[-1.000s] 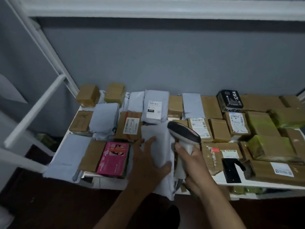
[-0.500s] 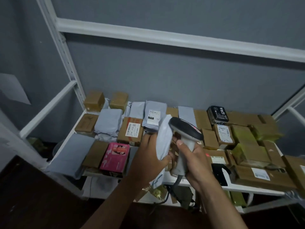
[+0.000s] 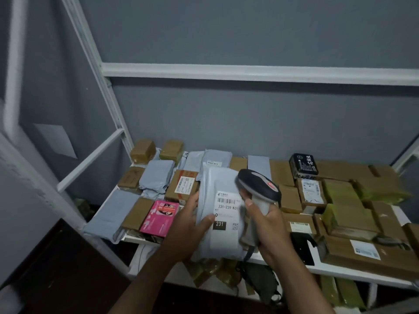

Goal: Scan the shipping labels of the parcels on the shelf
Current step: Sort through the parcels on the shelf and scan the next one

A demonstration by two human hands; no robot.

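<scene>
Left hand (image 3: pixel 189 225) holds a grey mailer bag (image 3: pixel 221 214) upright above the shelf (image 3: pixel 283 260), thumb pinching its front beside the shipping label (image 3: pixel 226 213) and the other fingers hidden behind, probably so the barcode faces the reader. Right hand (image 3: pixel 268 225) has its fingers curled round the handle of the scanner (image 3: pixel 258 189), whose head sits just right of the label's top corner and tilts toward it, apparently for a read. The scanner window and trigger finger cannot be seen, the label's small print is blurred, and many shelf parcels (image 3: pixel 292 198) show no label.
</scene>
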